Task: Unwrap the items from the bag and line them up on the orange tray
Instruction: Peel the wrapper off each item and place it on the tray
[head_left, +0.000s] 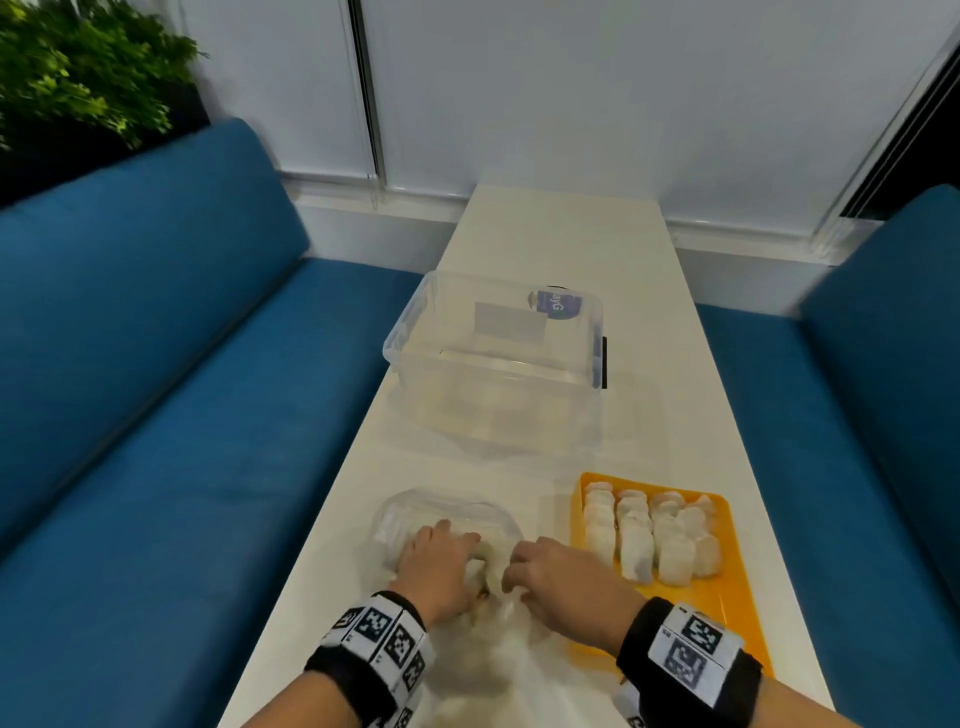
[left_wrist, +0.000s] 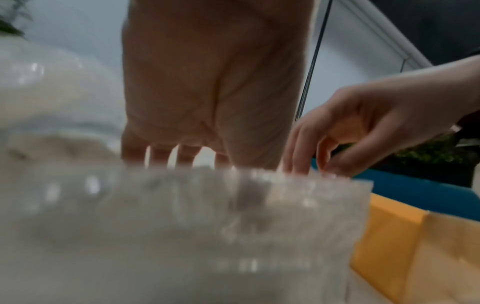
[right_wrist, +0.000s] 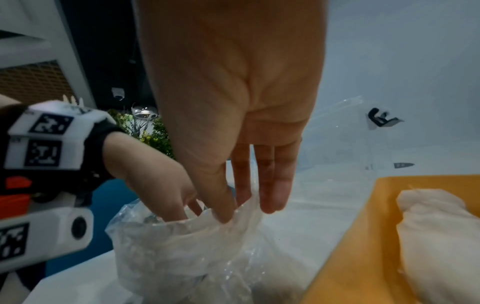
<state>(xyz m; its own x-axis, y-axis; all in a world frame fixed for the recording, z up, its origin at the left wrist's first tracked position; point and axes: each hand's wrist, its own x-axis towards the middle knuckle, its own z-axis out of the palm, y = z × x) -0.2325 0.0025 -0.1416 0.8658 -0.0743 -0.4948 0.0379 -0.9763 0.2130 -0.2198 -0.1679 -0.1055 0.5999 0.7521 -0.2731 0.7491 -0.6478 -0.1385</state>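
Clear plastic bag (right_wrist: 182, 242) sitting on the near end of the white table (head_left: 561, 249), just left of the orange tray (head_left: 727, 597), its mouth being pinched by the right hand (head_left: 566, 587) between thumb and fingers. Reaching into that mouth, the left hand (head_left: 441, 566), fingers hidden, grip impossible to tell. Lying in rows on the tray, white wrapped items (head_left: 649, 535); standing farther along the table, a clear lidless tub (head_left: 493, 358).

Right hand (right_wrist: 233, 92) over clear plastic bag (right_wrist: 182, 257), thumb and fingers (right_wrist: 275, 185) pinching the bag rim. Left hand (right_wrist: 158, 185) reaching into the bag mouth. Orange tray (right_wrist: 350, 257) just beside the bag, carrying a white wrapped item (right_wrist: 436, 236). White worktop (right_wrist: 78, 283) underneath.
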